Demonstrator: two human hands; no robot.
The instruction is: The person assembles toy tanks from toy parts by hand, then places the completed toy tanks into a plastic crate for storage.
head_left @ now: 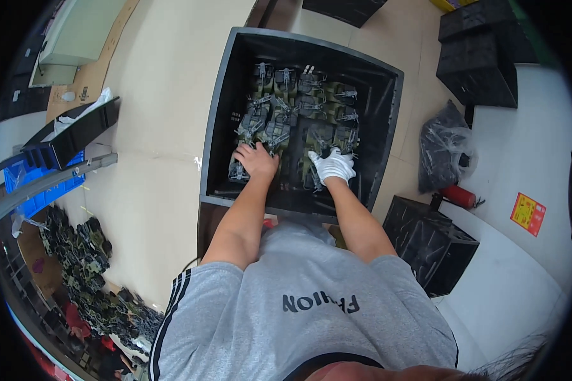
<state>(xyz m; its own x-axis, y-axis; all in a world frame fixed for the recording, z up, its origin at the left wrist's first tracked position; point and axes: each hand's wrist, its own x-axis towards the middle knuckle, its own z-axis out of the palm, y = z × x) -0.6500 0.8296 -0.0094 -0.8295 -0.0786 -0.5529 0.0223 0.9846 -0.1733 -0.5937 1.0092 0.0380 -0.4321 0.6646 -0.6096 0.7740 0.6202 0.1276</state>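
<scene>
Several toy military vehicles in green camouflage, with grey gun-like parts on top, stand in rows inside a deep black plastic crate. Bare, my left hand lies over the vehicles at the near left, its fingers spread and touching them. My right hand wears a white glove and rests on the near vehicles of the right group, thumb and fingers apart. Part of a toy vehicle shows beside the glove. What lies under both palms is hidden. A narrow dark gap runs between the two groups.
Left of the crate stretches a pale tabletop. More toy vehicles are heaped at the lower left, near a blue crate. To the right are black crates, a dark plastic bag and a red fire extinguisher.
</scene>
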